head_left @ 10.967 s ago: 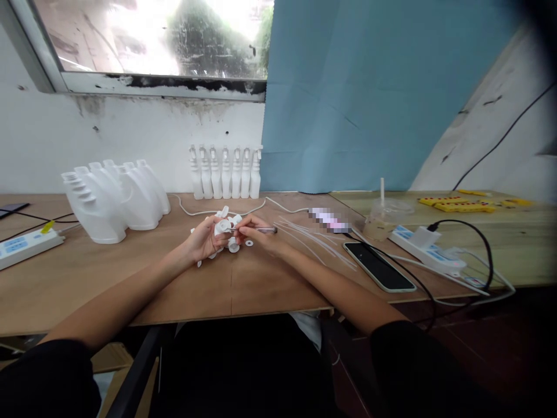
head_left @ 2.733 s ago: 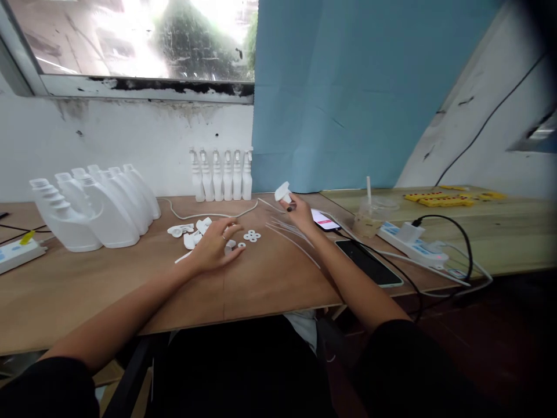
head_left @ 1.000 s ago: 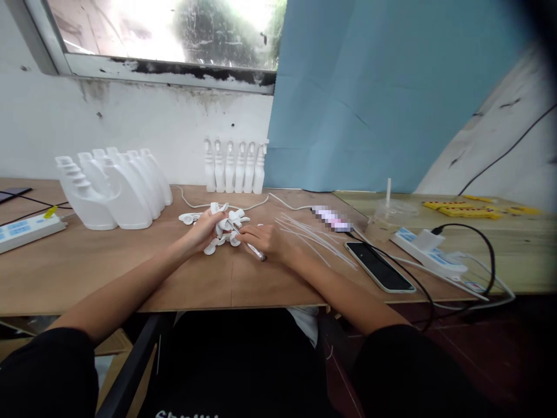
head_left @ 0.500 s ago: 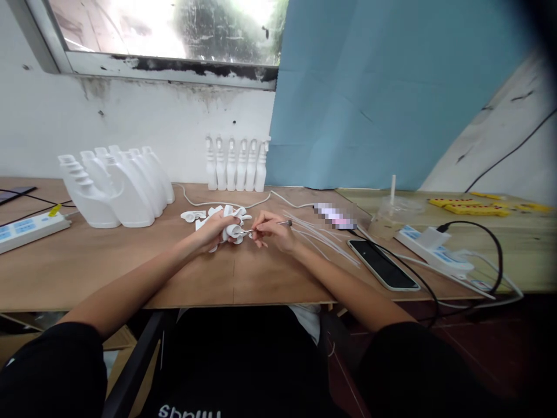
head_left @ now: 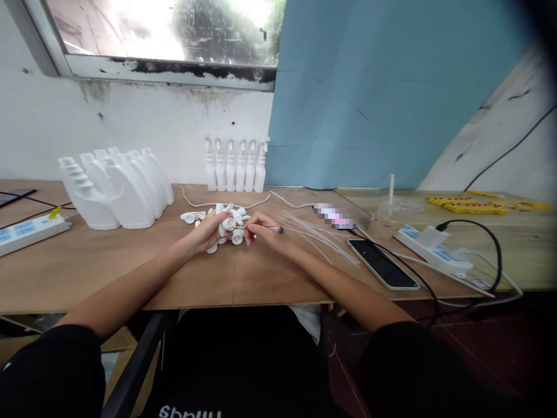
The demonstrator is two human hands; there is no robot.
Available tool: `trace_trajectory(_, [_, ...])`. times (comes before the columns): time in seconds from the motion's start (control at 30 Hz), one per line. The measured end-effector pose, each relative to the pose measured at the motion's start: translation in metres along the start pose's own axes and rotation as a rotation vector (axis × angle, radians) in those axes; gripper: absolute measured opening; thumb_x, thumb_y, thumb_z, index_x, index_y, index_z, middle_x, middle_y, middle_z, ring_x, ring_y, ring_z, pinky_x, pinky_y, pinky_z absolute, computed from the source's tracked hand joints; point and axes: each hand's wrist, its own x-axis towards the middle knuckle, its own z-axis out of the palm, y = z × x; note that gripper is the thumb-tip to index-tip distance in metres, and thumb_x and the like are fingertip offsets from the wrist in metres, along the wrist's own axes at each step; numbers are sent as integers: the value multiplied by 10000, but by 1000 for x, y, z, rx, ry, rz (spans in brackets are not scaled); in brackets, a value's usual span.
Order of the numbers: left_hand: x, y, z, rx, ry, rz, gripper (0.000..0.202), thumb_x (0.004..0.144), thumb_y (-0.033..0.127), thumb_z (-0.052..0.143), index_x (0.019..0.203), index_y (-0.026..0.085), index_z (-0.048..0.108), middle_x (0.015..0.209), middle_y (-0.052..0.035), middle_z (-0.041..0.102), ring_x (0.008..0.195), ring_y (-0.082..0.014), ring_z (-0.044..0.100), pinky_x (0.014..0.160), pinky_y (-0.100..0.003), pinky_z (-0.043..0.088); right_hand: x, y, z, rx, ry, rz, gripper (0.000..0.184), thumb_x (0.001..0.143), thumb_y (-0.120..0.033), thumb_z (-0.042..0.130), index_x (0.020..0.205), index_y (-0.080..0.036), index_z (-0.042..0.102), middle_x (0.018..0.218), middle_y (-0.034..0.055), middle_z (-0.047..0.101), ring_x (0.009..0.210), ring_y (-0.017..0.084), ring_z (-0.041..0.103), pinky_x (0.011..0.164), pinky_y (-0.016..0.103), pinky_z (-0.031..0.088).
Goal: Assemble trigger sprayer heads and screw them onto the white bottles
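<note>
My left hand is closed round a white spray head, its round opening turned toward my right hand. Several more white spray heads lie in a heap below and around it. In my right hand is a slim metal tool with a dark rear end, pinched between the fingers. The tool's thin tip points left and reaches the opening of the held spray head; whether it is inside I cannot tell.
Thin clear tubes lie right of my right hand, beside a phone and a power strip. White bottles stand at the back left. Slender spray bottles line the wall. A drink cup stands at right.
My right hand and the tool have shifted slightly left, and the tool lies flatter. My left hand has turned the spray head a little, with more of the heap below showing.
</note>
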Motion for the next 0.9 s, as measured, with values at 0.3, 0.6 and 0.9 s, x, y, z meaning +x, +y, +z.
trace_trajectory(0.3, [-4,5,5,-83,-79,-151,172,872,257,595,780,112,581,644,-34,551,512,-85,492,416,-165,380,-1,2,-1,20,16,-87,237,879,-428,601,897,-197,550,777,1,612,637,122,588,609,276,459])
trace_trajectory(0.6, [-4,3,6,-86,-76,-194,142,849,240,639,822,108,598,699,-41,588,549,-93,520,378,-159,353,-2,-5,-5,-238,-43,-165,261,901,-387,560,1093,-210,574,1035,75,646,897,182,635,743,325,526])
trace_trajectory(0.9, [-5,16,2,-47,-73,-183,148,791,210,622,882,102,576,785,-83,623,639,-140,586,559,-244,502,-2,-3,-10,-590,-33,-366,284,966,-270,441,1142,-248,662,1331,73,603,1253,199,550,1073,393,422])
